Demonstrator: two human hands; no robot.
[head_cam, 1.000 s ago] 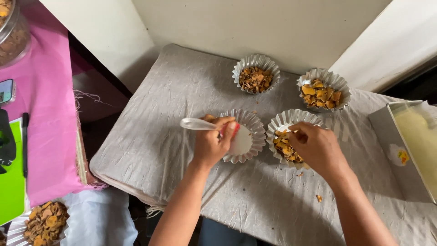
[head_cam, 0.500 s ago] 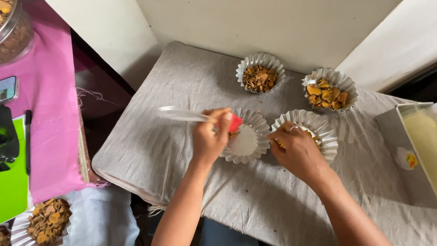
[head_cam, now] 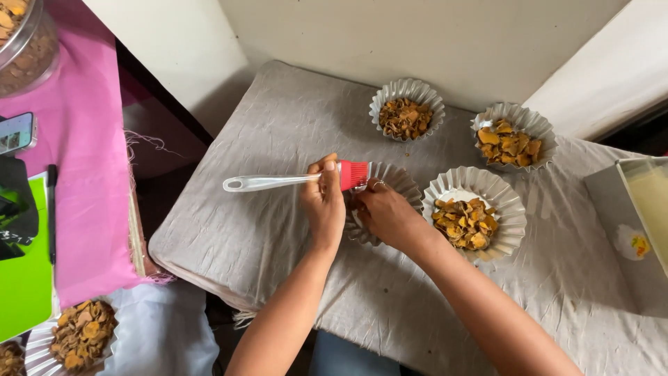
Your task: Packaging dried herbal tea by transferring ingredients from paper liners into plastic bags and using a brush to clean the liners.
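My left hand grips a pastry brush with a clear handle pointing left and a red bristle head. The red head sits at the rim of a fluted foil cup that is mostly hidden under both hands. My right hand rests on that cup, fingers curled over its edge, a ring on one finger. Just to the right stands another foil cup holding brown and yellow chips.
Two more filled foil cups stand at the back of the grey cloth. A pale tray lies at the right edge. At left are a pink cloth, a phone, a jar and a filled cup.
My right hand has left the chip-filled cup and moved left onto the empty cup. The brush has turned level, with its red head now at the cup's rim.
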